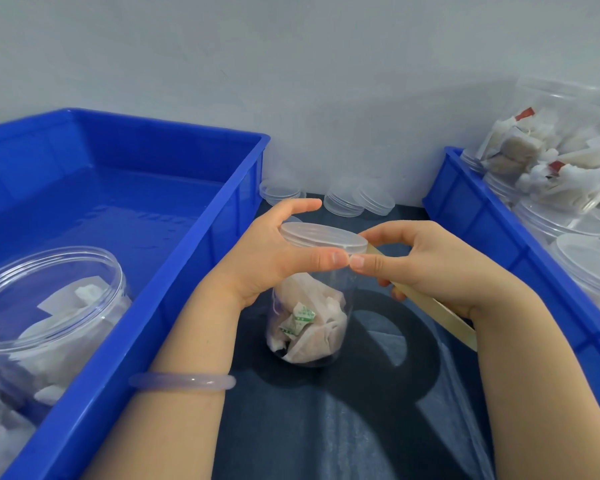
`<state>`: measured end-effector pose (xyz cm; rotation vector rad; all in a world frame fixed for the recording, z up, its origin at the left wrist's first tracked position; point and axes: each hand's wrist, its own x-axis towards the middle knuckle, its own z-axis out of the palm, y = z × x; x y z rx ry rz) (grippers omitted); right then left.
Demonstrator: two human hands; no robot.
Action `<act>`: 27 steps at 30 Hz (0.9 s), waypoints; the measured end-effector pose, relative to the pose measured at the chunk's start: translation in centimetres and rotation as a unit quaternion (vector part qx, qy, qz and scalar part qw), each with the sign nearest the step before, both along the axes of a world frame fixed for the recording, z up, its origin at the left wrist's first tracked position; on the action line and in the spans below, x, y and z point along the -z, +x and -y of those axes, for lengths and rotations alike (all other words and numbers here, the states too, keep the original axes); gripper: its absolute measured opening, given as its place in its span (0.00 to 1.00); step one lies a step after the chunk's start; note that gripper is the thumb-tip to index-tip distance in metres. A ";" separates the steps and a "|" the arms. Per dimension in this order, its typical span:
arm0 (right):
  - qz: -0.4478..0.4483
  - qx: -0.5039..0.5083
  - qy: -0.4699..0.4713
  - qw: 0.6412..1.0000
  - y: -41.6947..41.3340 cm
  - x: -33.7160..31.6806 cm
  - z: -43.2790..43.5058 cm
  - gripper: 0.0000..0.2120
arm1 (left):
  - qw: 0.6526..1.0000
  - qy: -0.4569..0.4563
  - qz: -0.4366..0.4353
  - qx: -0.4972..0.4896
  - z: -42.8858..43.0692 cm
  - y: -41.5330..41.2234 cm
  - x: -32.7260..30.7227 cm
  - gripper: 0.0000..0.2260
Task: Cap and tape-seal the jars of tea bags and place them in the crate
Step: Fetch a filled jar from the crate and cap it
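Note:
A clear jar point(309, 327) with tea bags and a small green-printed sachet stands on the dark table mat between two blue crates. A translucent cap point(323, 237) sits on its mouth. My left hand point(271, 258) grips the cap's left side, thumb at the front rim. My right hand point(426, 265) pinches a strip of yellowish tape point(440, 313) against the cap's right edge; the strip runs down to the right under my palm. The big blue crate point(174, 271) on the left holds a capped jar point(45, 317) of tea bags at its near end.
Several loose caps point(343, 202) lie by the wall behind the jar. A second blue crate point(499, 230) on the right is filled with open jars and a heap of tea bags point(548, 161). A grey wall stands close behind.

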<state>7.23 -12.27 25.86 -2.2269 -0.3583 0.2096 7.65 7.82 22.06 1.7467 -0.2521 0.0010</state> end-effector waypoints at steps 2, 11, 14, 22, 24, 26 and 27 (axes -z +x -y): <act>0.004 0.009 -0.001 1.000 0.1 0.1 -0.2 0.31 | 1.000 -0.004 -0.002 0.005 -0.1 -0.1 0.0 0.39; -0.017 0.005 0.022 1.000 0.1 0.5 -0.1 0.25 | 0.999 0.039 0.009 -0.031 0.7 -0.2 0.1 0.54; -0.026 0.001 0.012 1.000 0.1 0.3 0.4 0.25 | 0.995 0.087 0.026 -0.040 0.8 -0.1 -0.3 0.52; -0.040 -0.033 0.008 0.999 0.1 0.0 0.8 0.30 | 0.994 0.108 0.022 -0.020 0.9 -0.4 -0.7 0.50; -0.048 -0.057 0.018 0.997 0.0 0.0 0.8 0.27 | 0.997 0.076 0.015 -0.017 0.5 -0.4 -0.6 0.48; -0.051 -0.073 0.029 0.996 0.0 0.0 0.8 0.24 | 0.999 0.042 0.010 -0.010 0.2 -0.4 -0.4 0.47; -0.052 -0.077 0.034 0.995 0.0 0.1 0.8 0.23 | 1.000 0.029 0.008 -0.007 0.0 -0.3 -0.3 0.46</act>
